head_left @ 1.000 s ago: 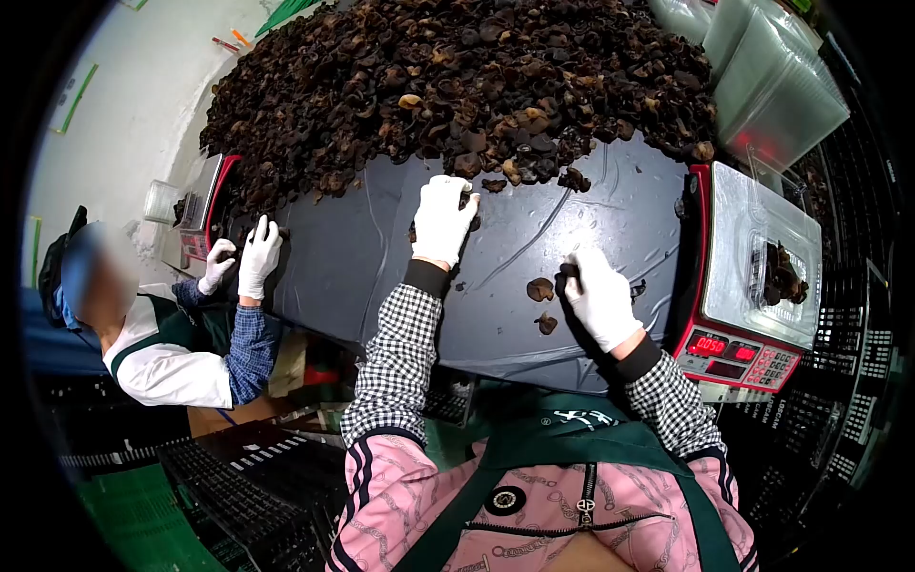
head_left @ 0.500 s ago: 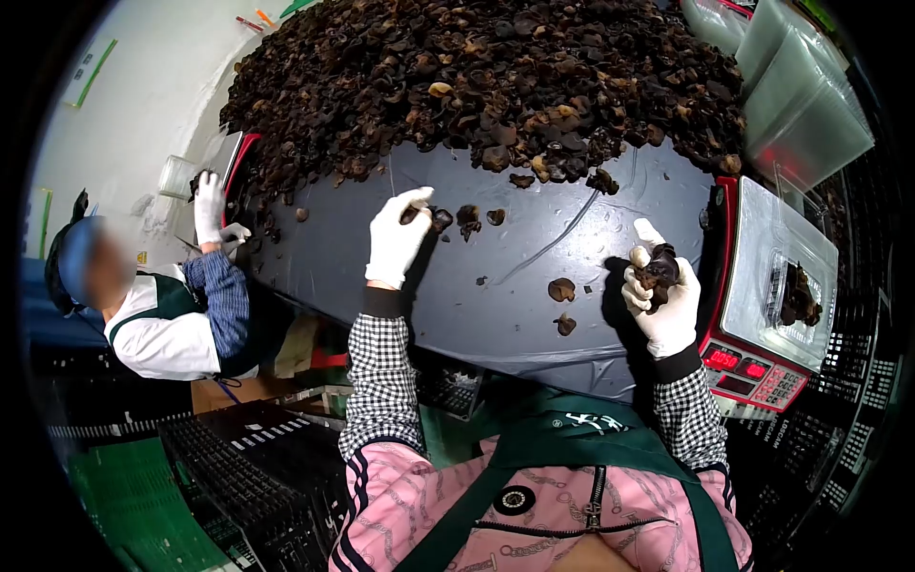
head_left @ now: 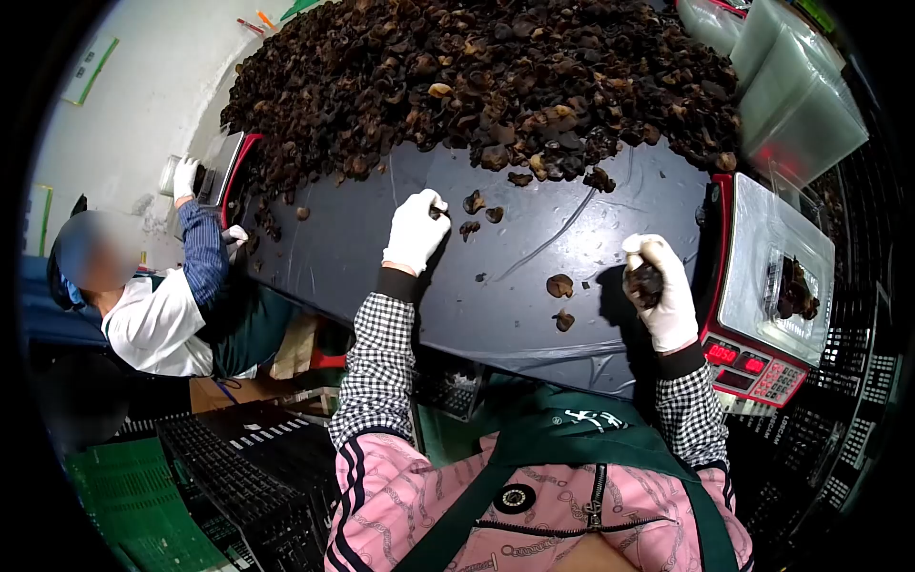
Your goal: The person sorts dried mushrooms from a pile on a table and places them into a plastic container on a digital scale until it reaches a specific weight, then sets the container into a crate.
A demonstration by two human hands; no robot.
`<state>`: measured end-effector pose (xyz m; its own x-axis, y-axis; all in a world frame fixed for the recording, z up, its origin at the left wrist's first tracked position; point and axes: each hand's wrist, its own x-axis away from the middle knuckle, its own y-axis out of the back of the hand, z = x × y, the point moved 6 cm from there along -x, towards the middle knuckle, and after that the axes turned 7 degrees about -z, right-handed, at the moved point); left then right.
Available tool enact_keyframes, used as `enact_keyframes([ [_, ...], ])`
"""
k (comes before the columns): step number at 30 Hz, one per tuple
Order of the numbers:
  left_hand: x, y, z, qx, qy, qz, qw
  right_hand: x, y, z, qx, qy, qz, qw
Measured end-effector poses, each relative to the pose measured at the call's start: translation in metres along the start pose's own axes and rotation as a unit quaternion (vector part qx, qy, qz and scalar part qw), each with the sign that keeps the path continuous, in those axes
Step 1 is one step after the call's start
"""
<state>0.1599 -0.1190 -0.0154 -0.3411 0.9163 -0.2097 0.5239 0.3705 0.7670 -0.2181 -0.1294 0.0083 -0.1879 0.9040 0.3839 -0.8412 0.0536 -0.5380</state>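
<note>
My left hand (head_left: 417,232), in a white glove, is pinched on a small piece of black fungus (head_left: 437,213) just above the dark table sheet. Right beside its fingertips lie a few loose fungus pieces (head_left: 474,202). My right hand (head_left: 667,300), gloved too, curls around a dark clump of black fungus (head_left: 643,284) near the table's right side. Two more brown pieces (head_left: 560,286) rest on the sheet between my hands. At the right, a red-framed scale (head_left: 753,257) carries a clear plastic tray (head_left: 777,329) with dark fungus (head_left: 799,291) in it.
A large heap of black fungus (head_left: 477,86) covers the far part of the table (head_left: 515,324). Stacked clear trays (head_left: 801,114) stand at the back right. On the left, a co-worker (head_left: 162,319) reaches toward a second scale (head_left: 224,176). Black crates (head_left: 257,467) stand below left.
My left hand has moved slightly right, with nearby loose pieces shifted. My right hand has closed further around its clump. The co-worker's raised hand has moved left toward a clear container.
</note>
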Motion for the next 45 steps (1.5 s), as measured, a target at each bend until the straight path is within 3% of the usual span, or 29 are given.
enact_keyframes([
  [1, -0.003, 0.002, 0.002, 0.041, 0.022, 0.001, 0.999, 0.002, -0.006, 0.009, 0.164, 0.045, 0.000, 0.985],
  [3, -0.005, 0.004, -0.009, 0.107, 0.008, -0.013, 0.994, 0.005, -0.017, 0.004, 0.298, 0.093, 0.027, 0.950],
  [5, 0.002, 0.005, -0.026, 0.111, -0.036, -0.024, 0.993, 0.008, -0.030, -0.005, 0.458, 0.245, 0.051, 0.853],
  [7, 0.006, 0.001, -0.050, 0.094, -0.066, -0.006, 0.993, 0.011, -0.051, -0.011, 0.603, 0.276, 0.099, 0.742],
  [9, 0.004, -0.013, -0.062, 0.002, -0.099, 0.039, 0.994, 0.011, -0.064, -0.025, 0.647, 0.310, 0.158, 0.679],
  [10, 0.010, -0.019, -0.067, -0.049, -0.132, -0.017, 0.990, 0.009, -0.068, -0.033, 0.668, 0.288, 0.172, 0.665],
  [12, 0.012, -0.031, -0.070, -0.086, -0.154, -0.024, 0.984, 0.006, -0.070, -0.046, 0.706, 0.239, 0.211, 0.632],
  [15, 0.010, -0.037, -0.062, -0.137, -0.151, -0.041, 0.978, 0.001, -0.066, -0.058, 0.714, 0.227, 0.211, 0.628],
  [16, 0.010, -0.039, -0.055, -0.118, -0.141, -0.056, 0.981, 0.003, -0.068, -0.057, 0.715, 0.267, 0.216, 0.609],
  [19, 0.015, -0.038, -0.043, -0.125, -0.094, -0.052, 0.986, 0.006, -0.067, -0.051, 0.676, 0.282, 0.195, 0.652],
  [20, 0.018, -0.037, -0.043, -0.147, -0.073, -0.036, 0.986, 0.009, -0.071, -0.044, 0.695, 0.322, 0.168, 0.620],
  [25, 0.002, -0.042, -0.034, -0.116, -0.074, -0.076, 0.988, 0.018, -0.074, -0.020, 0.611, 0.385, 0.135, 0.678],
  [29, -0.014, -0.037, -0.027, -0.075, -0.140, -0.168, 0.973, 0.016, -0.076, -0.037, 0.691, 0.329, 0.183, 0.618],
  [31, -0.016, -0.026, -0.028, -0.136, -0.072, -0.133, 0.979, 0.016, -0.076, -0.047, 0.718, 0.302, 0.216, 0.589],
  [33, -0.009, -0.012, -0.030, -0.249, -0.077, -0.193, 0.946, 0.016, -0.080, -0.055, 0.723, 0.342, 0.201, 0.566],
  [35, -0.007, -0.007, -0.014, -0.298, 0.003, -0.206, 0.932, 0.014, -0.079, -0.063, 0.729, 0.329, 0.211, 0.562],
  [37, -0.016, -0.008, 0.014, -0.141, 0.086, -0.132, 0.977, 0.019, -0.079, -0.054, 0.705, 0.345, 0.184, 0.592],
  [38, -0.015, -0.007, 0.011, -0.084, 0.051, -0.149, 0.984, 0.019, -0.079, -0.045, 0.693, 0.354, 0.169, 0.605],
  [41, -0.011, -0.015, 0.003, -0.054, 0.001, -0.184, 0.982, 0.049, -0.086, 0.022, 0.610, 0.379, 0.107, 0.688],
  [43, -0.002, -0.015, -0.019, -0.046, -0.046, -0.175, 0.982, 0.080, -0.076, 0.090, 0.539, 0.457, 0.051, 0.706],
  [45, 0.008, -0.017, -0.040, -0.118, -0.129, -0.191, 0.966, 0.099, -0.044, 0.146, 0.495, 0.434, 0.011, 0.753],
])
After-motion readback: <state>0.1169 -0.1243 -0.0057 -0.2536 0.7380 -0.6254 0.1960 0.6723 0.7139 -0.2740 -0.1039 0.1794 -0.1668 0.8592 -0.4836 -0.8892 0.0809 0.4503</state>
